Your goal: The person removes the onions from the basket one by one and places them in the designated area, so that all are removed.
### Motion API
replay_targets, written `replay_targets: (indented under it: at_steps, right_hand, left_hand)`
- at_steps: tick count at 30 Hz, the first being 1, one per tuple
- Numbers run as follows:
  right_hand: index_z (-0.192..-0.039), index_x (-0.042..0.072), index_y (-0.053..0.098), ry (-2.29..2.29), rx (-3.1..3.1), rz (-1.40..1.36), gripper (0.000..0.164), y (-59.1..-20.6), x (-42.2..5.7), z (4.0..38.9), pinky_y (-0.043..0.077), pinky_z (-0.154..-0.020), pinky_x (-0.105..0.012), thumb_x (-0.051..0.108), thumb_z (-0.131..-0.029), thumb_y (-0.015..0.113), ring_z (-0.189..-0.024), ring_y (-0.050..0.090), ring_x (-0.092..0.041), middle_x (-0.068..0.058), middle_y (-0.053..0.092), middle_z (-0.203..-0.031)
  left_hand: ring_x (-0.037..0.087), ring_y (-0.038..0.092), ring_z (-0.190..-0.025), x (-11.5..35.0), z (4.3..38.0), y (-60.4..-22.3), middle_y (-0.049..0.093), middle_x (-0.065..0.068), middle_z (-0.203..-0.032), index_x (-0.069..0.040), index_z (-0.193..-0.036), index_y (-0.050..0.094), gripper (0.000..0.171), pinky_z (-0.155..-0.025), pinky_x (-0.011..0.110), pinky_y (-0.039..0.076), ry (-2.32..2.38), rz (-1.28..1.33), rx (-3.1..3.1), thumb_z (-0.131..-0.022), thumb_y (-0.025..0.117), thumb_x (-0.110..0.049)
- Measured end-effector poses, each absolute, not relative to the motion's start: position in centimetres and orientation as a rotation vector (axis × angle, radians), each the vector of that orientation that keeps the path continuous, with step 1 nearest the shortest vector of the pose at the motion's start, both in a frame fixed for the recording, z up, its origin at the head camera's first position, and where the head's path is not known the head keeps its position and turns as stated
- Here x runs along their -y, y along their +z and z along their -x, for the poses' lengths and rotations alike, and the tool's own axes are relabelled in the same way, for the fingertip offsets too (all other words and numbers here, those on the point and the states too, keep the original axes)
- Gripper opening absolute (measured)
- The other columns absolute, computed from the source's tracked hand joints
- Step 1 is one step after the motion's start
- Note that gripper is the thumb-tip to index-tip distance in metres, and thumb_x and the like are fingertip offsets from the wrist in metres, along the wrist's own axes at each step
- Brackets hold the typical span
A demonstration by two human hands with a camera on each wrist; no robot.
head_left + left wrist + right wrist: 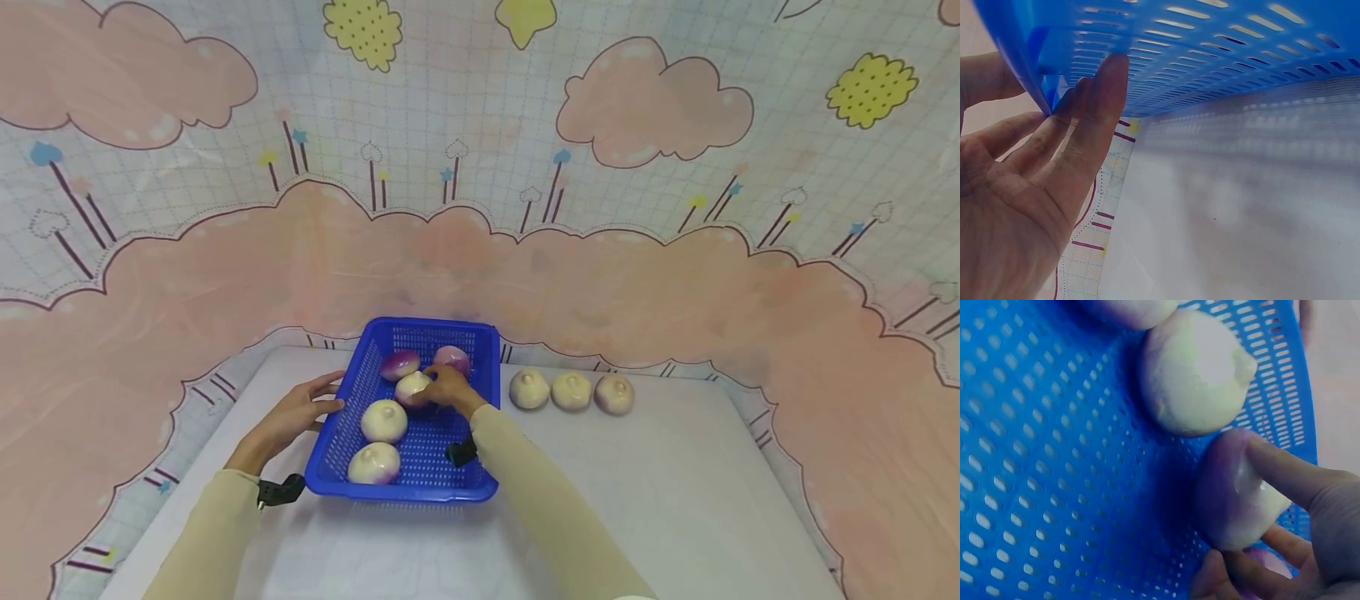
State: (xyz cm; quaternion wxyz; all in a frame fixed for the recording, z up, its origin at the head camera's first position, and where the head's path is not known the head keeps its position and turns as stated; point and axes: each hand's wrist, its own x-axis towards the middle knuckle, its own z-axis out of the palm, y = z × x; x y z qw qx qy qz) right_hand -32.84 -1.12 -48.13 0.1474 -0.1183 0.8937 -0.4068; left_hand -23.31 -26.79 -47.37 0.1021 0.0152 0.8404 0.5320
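A blue slotted plastic basket (405,493) stands on the table with several white-and-purple onions inside. My right hand (448,390) reaches into it and grips one onion (411,386), thumb on one side and fingers on the other, as the right wrist view shows of the same onion (1235,494). Next to it lie a paler onion (384,421) and a darker purple onion (401,365). A pinkish onion (452,358) sits behind the right hand. At the basket's left side my left hand (288,417) touches the rim and outer wall with extended fingers (1107,94).
To the basket's right, three onions stand in a row on the white table: one pale onion (529,389), a middle onion (572,391) and a purplish onion (614,394). A patterned curtain (450,267) hangs behind the table and along its sides.
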Motion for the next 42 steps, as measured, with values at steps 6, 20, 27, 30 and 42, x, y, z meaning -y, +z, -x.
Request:
replay_targets:
  at_steps: [6,20,27,30,42]
  right_hand:
    - [-0.125,0.000,0.062,-1.236,-2.572,0.343,0.062,-47.7,1.1,33.2,0.051,-0.100,-0.036,0.026,-0.074,0.085,-0.106,0.062,-0.027,-0.016,0.067,-0.118]
    - [-0.130,0.007,0.059,-1.470,-2.394,0.428,0.058,-43.8,-0.8,31.5,0.058,-0.081,-0.032,0.019,-0.077,0.082,-0.096,0.065,-0.022,-0.017,0.065,-0.122]
    - [-0.130,0.013,0.060,-1.566,-2.314,0.385,0.060,-42.8,-2.5,31.0,0.056,-0.088,-0.036,0.019,-0.076,0.084,-0.109,0.063,-0.025,-0.016,0.063,-0.128]
    - [-0.132,0.013,0.059,-1.607,-2.316,0.404,0.063,-41.9,-3.2,30.6,0.056,-0.088,-0.036,0.018,-0.075,0.084,-0.113,0.062,-0.027,-0.016,0.061,-0.130]
    - [-0.139,0.017,0.052,-1.674,-2.321,0.471,0.066,-38.7,-7.2,29.7,0.045,-0.106,-0.050,0.020,-0.080,0.080,-0.122,0.057,-0.032,-0.016,0.057,-0.137]
  left_hand:
    - [0.032,0.064,-0.112,26.9,23.4,-47.2,0.040,0.032,-0.146,-0.006,-0.157,0.021,0.068,-0.089,0.047,0.058,1.554,-0.059,-2.496,-0.099,0.055,-0.019]
    - [0.032,0.064,-0.110,26.8,23.2,-47.4,0.040,0.033,-0.146,-0.006,-0.156,0.020,0.068,-0.088,0.046,0.059,1.556,-0.061,-2.497,-0.099,0.054,-0.019]
    - [0.032,0.064,-0.111,26.9,23.2,-47.8,0.041,0.032,-0.145,-0.007,-0.156,0.021,0.068,-0.088,0.046,0.058,1.575,-0.054,-2.480,-0.099,0.055,-0.019]
    - [0.032,0.064,-0.111,26.9,23.2,-47.9,0.041,0.032,-0.145,-0.007,-0.157,0.021,0.068,-0.088,0.046,0.059,1.575,-0.055,-2.481,-0.099,0.055,-0.020]
    - [0.032,0.064,-0.112,27.0,23.5,-47.7,0.040,0.032,-0.146,-0.007,-0.157,0.020,0.069,-0.088,0.047,0.058,1.584,-0.091,-2.476,-0.099,0.055,-0.021]
